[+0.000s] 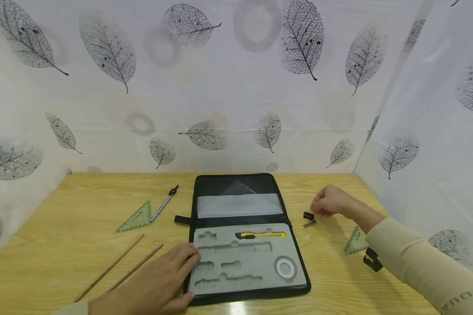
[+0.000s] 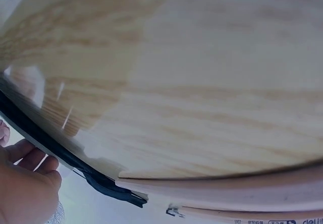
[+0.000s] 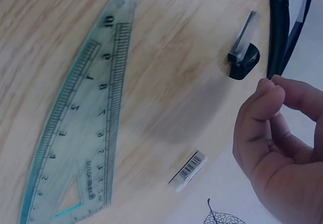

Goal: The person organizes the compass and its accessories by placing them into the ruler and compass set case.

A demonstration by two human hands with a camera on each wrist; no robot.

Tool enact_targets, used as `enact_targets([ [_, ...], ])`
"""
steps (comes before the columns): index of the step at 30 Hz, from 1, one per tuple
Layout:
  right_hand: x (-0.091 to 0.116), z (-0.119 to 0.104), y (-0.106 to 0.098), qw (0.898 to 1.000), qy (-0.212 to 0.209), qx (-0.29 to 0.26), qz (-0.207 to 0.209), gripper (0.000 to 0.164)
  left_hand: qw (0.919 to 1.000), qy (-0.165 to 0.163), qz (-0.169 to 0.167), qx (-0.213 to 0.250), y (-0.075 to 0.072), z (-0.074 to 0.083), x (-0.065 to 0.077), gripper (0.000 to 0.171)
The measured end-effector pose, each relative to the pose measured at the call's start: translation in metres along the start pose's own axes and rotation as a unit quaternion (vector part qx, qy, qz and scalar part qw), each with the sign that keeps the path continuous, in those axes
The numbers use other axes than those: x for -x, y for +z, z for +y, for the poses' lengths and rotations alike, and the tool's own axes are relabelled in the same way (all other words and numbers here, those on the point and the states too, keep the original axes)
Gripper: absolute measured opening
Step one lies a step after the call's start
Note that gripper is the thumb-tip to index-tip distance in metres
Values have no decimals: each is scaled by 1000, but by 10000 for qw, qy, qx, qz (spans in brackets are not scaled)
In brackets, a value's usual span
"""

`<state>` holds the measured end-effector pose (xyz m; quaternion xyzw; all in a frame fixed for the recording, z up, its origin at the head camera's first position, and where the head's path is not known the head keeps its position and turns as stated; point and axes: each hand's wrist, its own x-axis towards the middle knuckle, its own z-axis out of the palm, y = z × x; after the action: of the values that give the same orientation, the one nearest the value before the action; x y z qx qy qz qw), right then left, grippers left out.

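a black zip case (image 1: 217, 183) lies open on the bench (image 1: 82, 205), its lid half folded out toward the leaf-printed curtain (image 1: 220, 87) and its grey tray (image 1: 260, 262) nearer the person. the left hand (image 1: 157, 273) rests on the tray's left edge, fingers loosely extended over the rim and thumb near the lower corner. the right hand (image 1: 333, 203) is to the right of the case, its fingers curled in with the tips meeting the thumb; nothing shows between them. just beside it on the bench sits a small black piece (image 1: 308, 215), with a narrow strip (image 1: 309, 223) touching it. the right wrist view also shows a small white piece with a barcode (image 3: 191, 169) lying near that hand.

in the tray, a yellow and black cutter (image 1: 268, 235) lies in the top right slot and a white round item (image 1: 286, 274) sits in the lower right recess; several other recesses hold nothing. under the right sleeve are a clear green set square (image 1: 354, 241) and a black object with a yellow mark (image 1: 373, 259). left of the case lie another set square (image 1: 138, 218), a compass (image 1: 164, 204) touching or just beside it, and two wooden pencils (image 1: 110, 267), roughly parallel.
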<state>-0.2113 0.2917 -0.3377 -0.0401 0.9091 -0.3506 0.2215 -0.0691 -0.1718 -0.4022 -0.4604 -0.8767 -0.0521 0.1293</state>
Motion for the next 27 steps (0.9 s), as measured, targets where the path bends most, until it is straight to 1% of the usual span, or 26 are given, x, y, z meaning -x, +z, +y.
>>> enact_targets([
  [5, -2, 4, 2, 9990, 37, 421, 162, 11, 9999, -28, -100, 22, -2, 1, -1, 62],
  [10, -3, 6, 5, 9969, 117, 750, 182, 11, 9998, -76, -152, 50, -2, 3, -1, 62],
  [14, -3, 6, 6, 9969, 129, 756, 148, 11, 9997, -115, -208, 86, -3, 4, -1, 62],
  [20, -2, 5, 6, 9966, 141, 808, 69, 12, 9999, -79, -81, 126, -3, 4, -1, 62],
  [23, -1, 6, 5, 9958, 145, 906, 57, 12, 9998, -101, -125, 125, -3, 5, -1, 62],
  [27, 0, 8, 4, 9947, 127, 1016, 42, 10, 9994, -175, -265, 157, -4, 5, 0, 62],
])
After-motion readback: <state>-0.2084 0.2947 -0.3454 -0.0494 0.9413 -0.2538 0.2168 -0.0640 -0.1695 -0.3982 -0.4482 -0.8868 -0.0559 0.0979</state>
